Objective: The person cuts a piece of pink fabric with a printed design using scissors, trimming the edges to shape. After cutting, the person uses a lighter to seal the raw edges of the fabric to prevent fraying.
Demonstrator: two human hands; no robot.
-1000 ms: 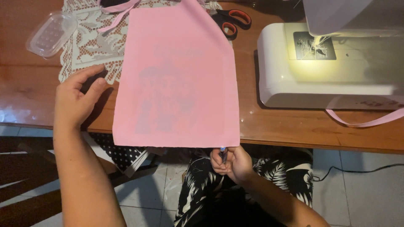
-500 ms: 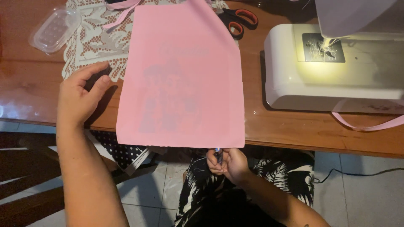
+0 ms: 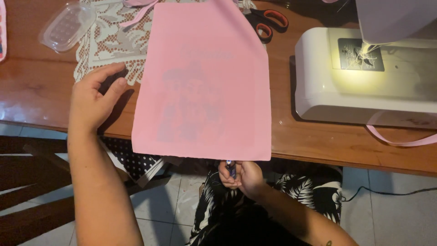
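Note:
A pink fabric bag (image 3: 205,82) with a faint printed picture showing through lies flat on the wooden table (image 3: 318,141), its lower edge hanging over the front edge. My left hand (image 3: 93,98) rests open on the table just left of the bag, thumb near its side edge. Below the table edge, my right hand (image 3: 239,175) is closed around a small dark lighter-like object (image 3: 231,168), held right under the bag's lower edge.
A white sewing machine (image 3: 364,73) with its lamp on stands at the right, a pink strap (image 3: 400,139) trailing beneath it. Orange-handled scissors (image 3: 266,23), a lace doily (image 3: 109,41) and a clear plastic lid (image 3: 66,27) lie at the back.
The view has drifted slightly, so the bag and machine sit a little farther right. My right hand stays under the bag's lower edge; my left hand keeps its place.

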